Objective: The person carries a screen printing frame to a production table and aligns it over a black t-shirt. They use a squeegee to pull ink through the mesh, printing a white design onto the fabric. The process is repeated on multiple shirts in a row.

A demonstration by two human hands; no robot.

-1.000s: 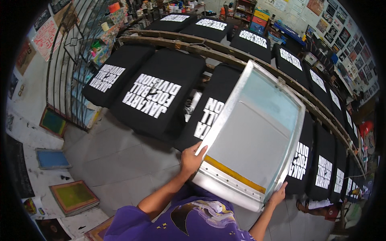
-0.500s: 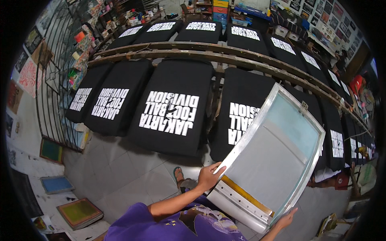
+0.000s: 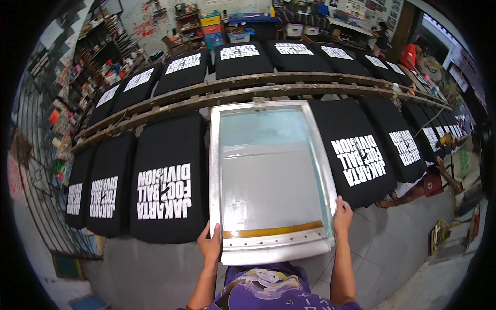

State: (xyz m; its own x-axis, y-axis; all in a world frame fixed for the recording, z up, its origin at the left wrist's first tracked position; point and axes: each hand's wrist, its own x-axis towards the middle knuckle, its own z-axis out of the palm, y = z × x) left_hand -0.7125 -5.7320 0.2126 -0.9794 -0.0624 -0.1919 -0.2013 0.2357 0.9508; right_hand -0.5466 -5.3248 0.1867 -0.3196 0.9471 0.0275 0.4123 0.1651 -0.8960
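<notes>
A silver-framed printing screen point(image 3: 268, 186) with grey and pale blue mesh lies between my two hands, over one of the black shirts. Its left rail near the bottom corner is gripped by my left hand point(image 3: 209, 245), thumb on top. My right hand point(image 3: 342, 217) clasps the opposite rail, a bit higher up. Across the near end of the screen rests a squeegee point(image 3: 276, 242) with a metal holder and an amber blade. The far end of the frame, with a small metal bracket point(image 3: 259, 102), reaches the wooden rail. The screen hides the shirt beneath it.
Black shirts with white block lettering point(image 3: 164, 194) lie in rows on both sides of long wooden rails point(image 3: 175, 106). Another person in a pale top point(image 3: 467, 160) is at the right, and one in red point(image 3: 409, 56) farther back. Drawers point(image 3: 211, 31) stand behind.
The screen has swung from a tilt on the right to nearly straight in front of me, over the row of shirts. Both hands kept hold, and my view has turned right.
</notes>
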